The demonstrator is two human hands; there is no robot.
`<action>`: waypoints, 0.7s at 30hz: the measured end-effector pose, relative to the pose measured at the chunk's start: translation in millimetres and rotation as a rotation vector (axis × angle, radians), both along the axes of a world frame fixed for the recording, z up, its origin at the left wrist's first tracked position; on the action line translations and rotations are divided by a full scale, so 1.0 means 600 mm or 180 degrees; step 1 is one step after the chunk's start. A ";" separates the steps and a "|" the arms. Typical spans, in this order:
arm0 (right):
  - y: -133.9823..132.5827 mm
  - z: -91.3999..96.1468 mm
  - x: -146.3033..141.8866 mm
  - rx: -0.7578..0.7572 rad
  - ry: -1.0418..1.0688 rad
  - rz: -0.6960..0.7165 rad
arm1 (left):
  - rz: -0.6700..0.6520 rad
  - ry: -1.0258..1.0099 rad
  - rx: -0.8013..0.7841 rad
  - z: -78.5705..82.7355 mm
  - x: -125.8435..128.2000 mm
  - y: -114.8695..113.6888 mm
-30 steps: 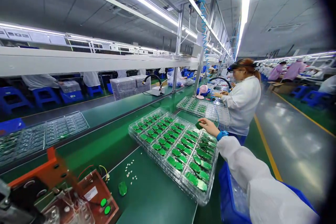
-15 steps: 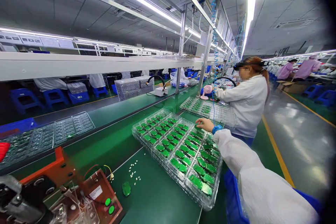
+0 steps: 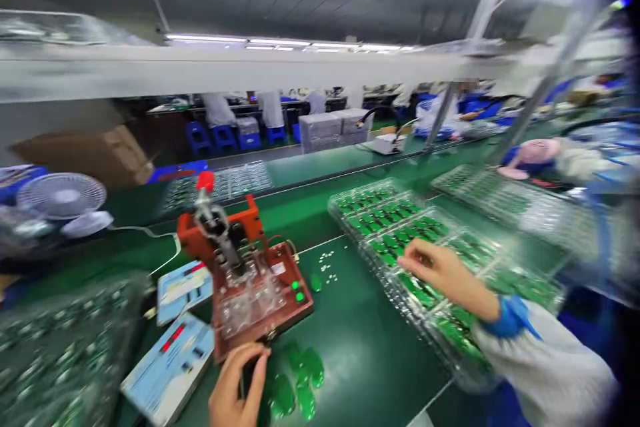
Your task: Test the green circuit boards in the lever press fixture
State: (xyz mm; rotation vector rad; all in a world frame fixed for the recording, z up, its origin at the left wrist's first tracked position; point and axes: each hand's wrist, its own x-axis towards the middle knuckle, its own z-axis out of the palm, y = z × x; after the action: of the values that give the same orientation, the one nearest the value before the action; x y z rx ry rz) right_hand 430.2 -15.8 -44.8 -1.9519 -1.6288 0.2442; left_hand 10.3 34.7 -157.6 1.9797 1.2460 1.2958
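Observation:
My right hand (image 3: 440, 271) lies over a clear tray (image 3: 390, 213) that holds several small green circuit boards, its fingers curled down among the boards; what they grip, if anything, I cannot make out. My left hand (image 3: 235, 383) is at the bottom edge, its fingers curled against the front of a red-brown test fixture (image 3: 260, 293) with two lit green buttons. Several loose green boards (image 3: 297, 380) lie on the green mat just right of that hand. The picture is smeared by motion.
Two light blue meters (image 3: 170, 360) sit left of the fixture. A white fan (image 3: 63, 200) stands at the far left, and another clear tray (image 3: 50, 347) fills the lower left. Small white parts (image 3: 327, 267) are scattered on the mat. A conveyor (image 3: 325, 167) runs behind; another person's sleeve (image 3: 575, 160) is at right.
The view has swung left and down, bringing the fixture, meters and fan into sight. My right hand has come from the tray's far end to its near part. My left hand has appeared.

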 end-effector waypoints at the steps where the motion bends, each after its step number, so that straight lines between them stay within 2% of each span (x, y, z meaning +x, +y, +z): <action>1: -0.006 -0.013 -0.055 -0.0177 0.0214 0.0606 | 0.0023 0.0038 0.0030 0.001 -0.003 0.002; 3: -0.017 -0.048 -0.150 -0.0549 0.0532 0.1474 | 0.0028 0.0117 0.0080 0.009 -0.011 0.003; 4: -0.020 -0.069 -0.188 -0.0675 0.0653 0.1753 | 0.0036 0.0173 0.0082 0.016 -0.016 0.002; 7: -0.012 -0.130 -0.253 -0.0848 0.0877 0.2132 | -0.0086 0.0462 0.0009 0.034 -0.042 -0.006; 10: 0.010 -0.168 -0.264 -0.0945 0.1088 0.2297 | -0.0516 0.0876 -0.0213 0.045 -0.080 -0.019; 13: 0.027 -0.178 -0.256 -0.1069 0.1195 0.2374 | -0.0989 0.1226 -0.0476 0.045 -0.113 -0.033; 18: 0.038 -0.179 -0.255 -0.1181 0.1064 0.2451 | -0.1191 0.1743 -0.0826 0.034 -0.128 -0.045; 21: 0.036 -0.177 -0.256 -0.1116 0.1048 0.2406 | -0.1212 0.1801 -0.0809 0.028 -0.126 -0.048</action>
State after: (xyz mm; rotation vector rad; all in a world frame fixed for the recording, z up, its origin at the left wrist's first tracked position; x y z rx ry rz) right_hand 276.7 5.8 -150.9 -1.3155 -2.1123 1.1407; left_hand -65.4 5.8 -140.7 2.3170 1.1119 0.3824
